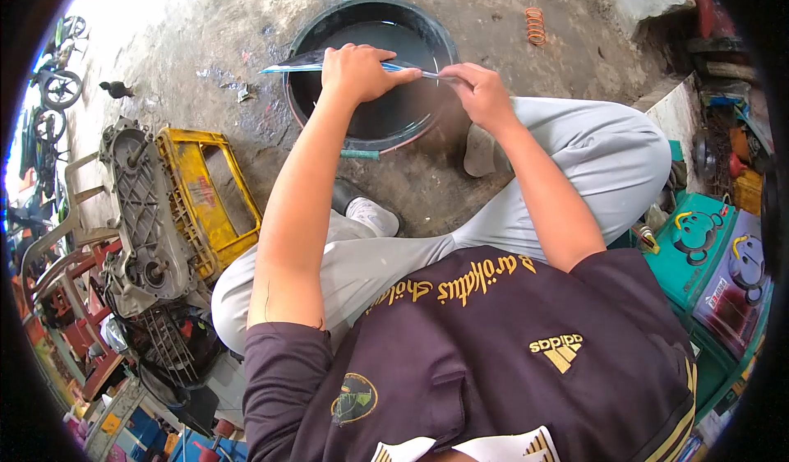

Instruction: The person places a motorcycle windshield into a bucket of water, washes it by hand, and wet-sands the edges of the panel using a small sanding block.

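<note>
A thin, flat plastic packet (296,68) with a blue and white edge is stretched level over a round black basin (293,104) of dark liquid. My left hand (357,73) is closed over the packet's middle, its thumb lying along the edge toward the right. At the right end, my right hand (479,94) pinches the packet between thumb and fingers. The packet is seen nearly edge-on, so its contents do not show. A short teal rod (360,154) lies against the basin's near rim.
An orange coil spring (535,26) stands out on the concrete floor. To the left are a yellow crate (205,195) and a metal engine casing (136,207), with motorbikes (59,90) beyond. Teal (690,236) and purple (731,293) boxes sit by my right side.
</note>
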The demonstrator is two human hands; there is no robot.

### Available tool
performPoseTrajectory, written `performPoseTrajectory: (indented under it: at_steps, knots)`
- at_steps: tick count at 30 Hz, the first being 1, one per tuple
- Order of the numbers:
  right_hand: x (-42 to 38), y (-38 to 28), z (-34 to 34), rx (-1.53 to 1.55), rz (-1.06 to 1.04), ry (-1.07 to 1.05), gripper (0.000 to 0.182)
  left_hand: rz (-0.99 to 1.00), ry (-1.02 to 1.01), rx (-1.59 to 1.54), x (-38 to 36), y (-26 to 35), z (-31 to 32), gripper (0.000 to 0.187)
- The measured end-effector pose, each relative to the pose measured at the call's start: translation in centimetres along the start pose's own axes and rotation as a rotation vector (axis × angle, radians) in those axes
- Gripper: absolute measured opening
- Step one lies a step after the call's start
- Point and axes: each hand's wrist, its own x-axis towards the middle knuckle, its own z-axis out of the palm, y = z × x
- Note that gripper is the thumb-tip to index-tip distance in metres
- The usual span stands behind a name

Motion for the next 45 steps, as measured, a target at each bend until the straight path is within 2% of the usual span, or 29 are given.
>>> performPoseTrajectory:
  at_steps: [7,9,14,19,20,22,29,32,38,42,45]
  knots:
    - [-0.1,0.0,-0.2,0.004,0.022,0.013,0.021,0.02,0.059,0.01,0.1,0.0,0.2,0.081]
    - [-0.5,-0.6,-0.6,-0.019,0.057,-0.004,0.021,-0.015,-0.028,-0.015,0.3,0.0,0.0,0.084]
    - [-0.6,1.1,-0.1,-0.005,0.04,0.046,0.021,0.032,0.107,0.009,0.0,-0.3,0.5,0.081]
    - [-0.1,-0.1,0.4,-0.067,-0.037,0.016,0.021,-0.022,-0.028,-0.004,0.3,-0.1,0.3,0.085]
    - [-0.3,0.1,0.2,-0.066,-0.041,0.02,0.021,-0.01,-0.003,0.011,0.1,-0.1,0.3,0.085]
    - [-0.9,0.3,-0.4,-0.075,0.085,-0.014,0.021,-0.002,0.019,0.019,0.0,-0.2,0.3,0.083]
    - [-0.8,-0.9,0.9,0.062,-0.01,0.039,0.019,-0.014,0.0,0.011,0.0,-0.1,0.6,0.086]
    - [-0.7,-0.1,0.5,0.07,0.069,0.086,0.018,-0.008,0.033,0.005,0.2,-0.4,0.6,0.086]
    - [-0.4,-0.8,-0.1,0.025,0.116,0.015,0.021,-0.016,-0.009,0.003,0.4,-0.3,0.6,0.086]
    - [-0.4,0.8,0.3,0.035,0.003,0.078,0.02,-0.008,0.009,0.025,0.2,-0.1,0.2,0.086]
    - [-0.3,-0.9,0.1,-0.024,0.007,-0.01,0.02,-0.027,-0.038,-0.012,0.4,-0.1,0.1,0.086]
